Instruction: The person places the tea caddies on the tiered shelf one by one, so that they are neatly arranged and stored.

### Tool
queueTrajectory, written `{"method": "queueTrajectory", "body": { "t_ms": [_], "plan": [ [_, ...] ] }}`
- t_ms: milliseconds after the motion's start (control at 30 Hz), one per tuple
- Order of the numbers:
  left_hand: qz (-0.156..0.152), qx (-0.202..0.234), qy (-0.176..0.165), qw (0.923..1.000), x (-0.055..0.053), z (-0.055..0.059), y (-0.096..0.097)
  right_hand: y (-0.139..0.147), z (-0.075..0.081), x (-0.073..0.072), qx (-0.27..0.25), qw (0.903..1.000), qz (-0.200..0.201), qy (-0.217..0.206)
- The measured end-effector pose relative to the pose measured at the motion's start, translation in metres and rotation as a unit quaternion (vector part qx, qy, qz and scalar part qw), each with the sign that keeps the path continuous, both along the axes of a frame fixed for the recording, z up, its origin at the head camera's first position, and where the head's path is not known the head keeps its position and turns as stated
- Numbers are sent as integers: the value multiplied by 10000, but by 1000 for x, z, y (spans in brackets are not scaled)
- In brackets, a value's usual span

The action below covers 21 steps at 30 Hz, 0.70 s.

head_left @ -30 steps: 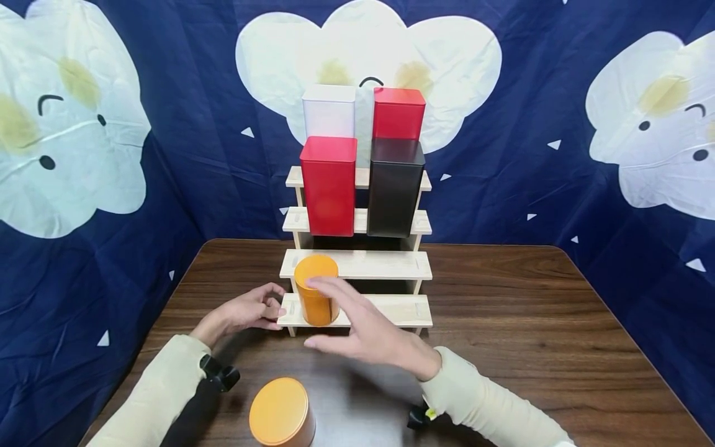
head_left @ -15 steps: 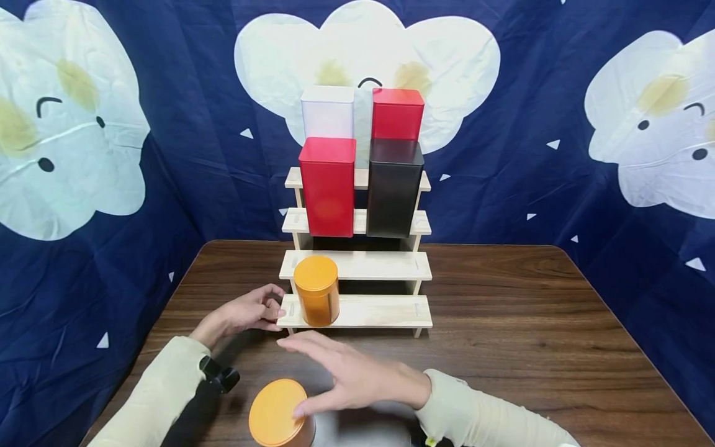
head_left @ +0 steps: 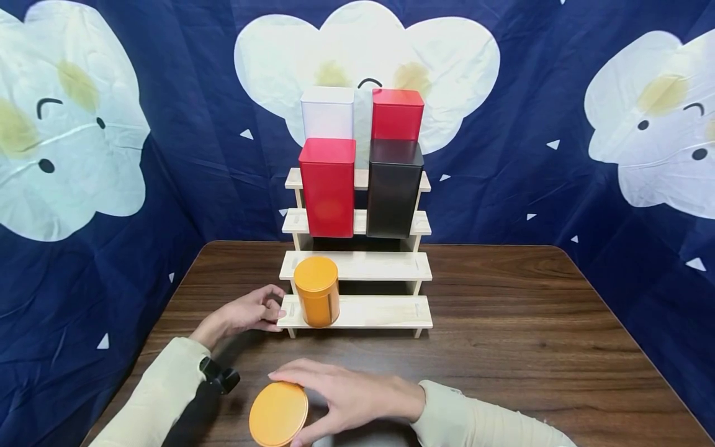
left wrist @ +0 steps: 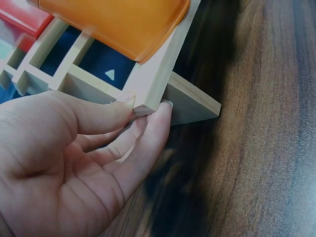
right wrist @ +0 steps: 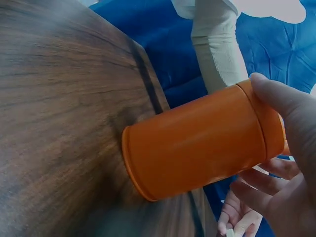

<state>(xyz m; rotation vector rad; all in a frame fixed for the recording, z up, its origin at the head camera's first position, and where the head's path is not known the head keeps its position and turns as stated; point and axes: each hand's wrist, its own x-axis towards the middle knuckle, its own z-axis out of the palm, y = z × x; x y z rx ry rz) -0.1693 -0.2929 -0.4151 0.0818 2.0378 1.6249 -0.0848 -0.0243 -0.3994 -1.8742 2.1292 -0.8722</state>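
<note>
My left hand (head_left: 248,312) pinches the left end of the lowest step of a pale wooden stepped rack (head_left: 385,310). In the left wrist view the thumb lies on top of the board's corner, with fingertips (left wrist: 165,111) under it. A round orange canister (head_left: 318,295) stands at the left of that step. Closer to me, a second orange canister (head_left: 277,415) stands upright on the table. My right hand (head_left: 357,397) grips it around its lidded top from the right. The right wrist view shows the thumb (right wrist: 269,91) on one side of the canister (right wrist: 202,143), fingers on the other.
Higher on the rack are a tall red tin (head_left: 328,192) and a black tin (head_left: 395,192). Behind them stand a white tin (head_left: 328,118) and another red tin (head_left: 398,115). A dark wood table (head_left: 503,323) lies beneath, with blue cloud-printed cloth (head_left: 530,155) around it.
My right hand has left the canister on the rack, moved down toward me and closed around the nearer orange canister. My left hand has stayed on the rack's corner.
</note>
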Motion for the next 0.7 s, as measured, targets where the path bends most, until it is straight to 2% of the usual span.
{"method": "queueTrajectory", "body": {
  "t_ms": [400,600,700],
  "plan": [
    [101,-89,-14,9999,-1,-2,-2,-1,-6,1,10,9996,117,-252],
    [125,-125,-39,9998,-1,-2,-2,1,-4,1,-164,9998,-74,32],
    [105,-143,-20,9998,-1,-1,-2,4,0,1,-346,9991,-210,-108]
  ]
}}
